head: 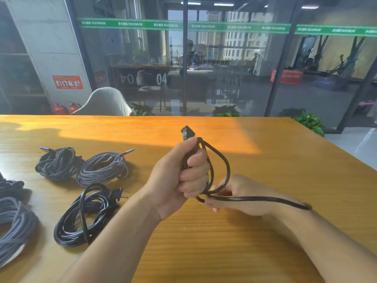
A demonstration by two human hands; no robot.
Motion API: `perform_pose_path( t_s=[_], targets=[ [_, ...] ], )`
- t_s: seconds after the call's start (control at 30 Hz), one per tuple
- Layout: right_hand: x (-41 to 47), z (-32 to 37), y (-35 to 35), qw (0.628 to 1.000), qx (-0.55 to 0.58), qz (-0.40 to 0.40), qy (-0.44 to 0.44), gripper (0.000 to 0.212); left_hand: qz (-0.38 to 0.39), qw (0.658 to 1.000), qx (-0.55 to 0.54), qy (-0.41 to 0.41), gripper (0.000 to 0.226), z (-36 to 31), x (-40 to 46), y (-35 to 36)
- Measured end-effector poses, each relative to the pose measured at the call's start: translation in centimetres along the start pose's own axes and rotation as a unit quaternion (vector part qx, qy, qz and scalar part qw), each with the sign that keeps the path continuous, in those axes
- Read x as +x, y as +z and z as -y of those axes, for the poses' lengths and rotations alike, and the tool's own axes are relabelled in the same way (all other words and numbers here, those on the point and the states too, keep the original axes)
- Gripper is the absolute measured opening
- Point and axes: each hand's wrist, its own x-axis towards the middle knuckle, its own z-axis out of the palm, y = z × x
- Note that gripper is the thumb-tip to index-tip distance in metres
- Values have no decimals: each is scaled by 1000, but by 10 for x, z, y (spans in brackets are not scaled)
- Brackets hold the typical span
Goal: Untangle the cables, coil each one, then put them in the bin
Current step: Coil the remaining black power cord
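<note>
Above the wooden table (pixel 265 231), left hand (pixel 177 180) fist-clamps the black power cord (pixel 221 162) upright, connector up; its free tail runs right across the right hand (pixel 240 196), whose fingertips pinch it just beside the fist.

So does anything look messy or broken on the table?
Nothing looks broken or spilled. The black power cord has one strand crossing over its coil, and its plug sticks out. The dark braided cable is bunched rather than neatly looped. No bin shows. The left hand grips a half-coiled black cable.
</note>
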Motion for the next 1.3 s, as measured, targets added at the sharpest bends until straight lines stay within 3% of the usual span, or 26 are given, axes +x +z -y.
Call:
perform_pose_path(
  t_s=[0.07,0.17,0.3,0.37,0.47,0.53,0.63,0.67,0.77,0.83,0.9,1.0,1.13,1.3],
  targets=[
    [-3,-6,-16,1000,-3,11,12,28,21,1000,19,-10,46,-2,-2,-1],
    [-18,-17,-42,996,-59,2,65,32,28,999,28,-6,47,-11,-7,-12],
    [-34,-30,-61,996,-10,-31,79,22,31,998,42,-18,47,-16,-10,-17],
    [-35,-32,-65,996,-1,-40,78,45,31,998,55,-22,47,-15,-9,-14],
    [-36,-43,-66,979,176,-82,57,86,10,999,51,-13,49,-17,-9,-13],
    [-33,-45,-61,971,200,-118,60,88,-9,998,56,-8,47,-17,-9,-13],
    [-19,-41,-48,981,33,-141,128,51,-3,995,96,-22,46,-12,-7,-9],
    [-15,-38,-45,976,-38,-146,157,47,6,994,108,-31,47,-9,-7,-8],
    [-6,-31,-39,935,-187,-225,200,74,42,989,130,-55,47,-5,-5,-5],
    [-2,-25,-37,906,-222,-309,184,75,60,983,161,-67,46,-2,-3,-2],
    [1,-18,-33,897,-179,-379,139,71,62,970,219,-84,45,2,-3,3],
    [1,-5,-27,911,32,-406,67,59,54,943,316,-95,51,11,0,9],
    [-7,12,-23,911,263,-318,28,40,-14,911,401,-99,52,27,9,7],
    [-14,25,-15,939,256,-228,-16,41,-96,932,348,-24,55,31,15,3]
  ],
)
